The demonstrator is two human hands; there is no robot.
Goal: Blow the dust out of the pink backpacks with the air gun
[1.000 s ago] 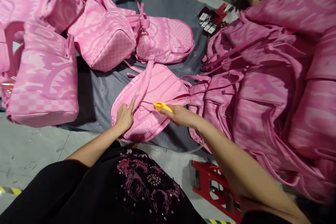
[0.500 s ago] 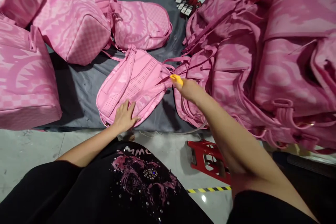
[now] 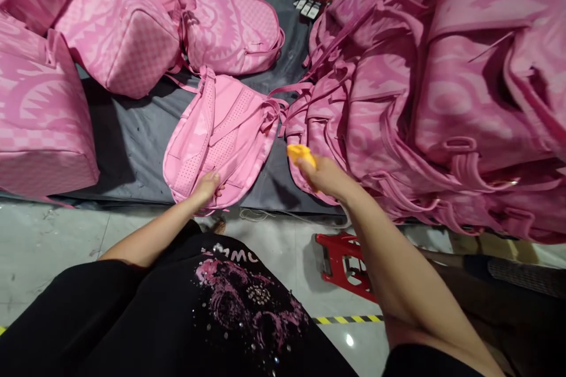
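A pink backpack point(image 3: 241, 147) lies with its strapped, perforated back panel facing up on the dark cloth. My left hand point(image 3: 207, 189) is closed on its near edge, thumb on top, the other fingers mostly hidden. Right of the bag, my right hand point(image 3: 325, 175) is raised and closed around a small yellow tool point(image 3: 301, 156), whose exact kind I cannot make out. It is held above the front of a heap of pink backpacks point(image 3: 380, 112), apart from the bag under my left hand.
More pink patterned bags point(image 3: 124, 41) lie to the left and behind. Black tags point(image 3: 305, 0) with white labels are at the back. The dark cloth point(image 3: 145, 159) ends at the table's near edge. A red plastic stool point(image 3: 345, 265) stands on the tiled floor point(image 3: 283, 247).
My right hand has left the bag's strap end and come nearer with the yellow tool. My left hand has gone from lying spread on the bag to gripping its near edge.
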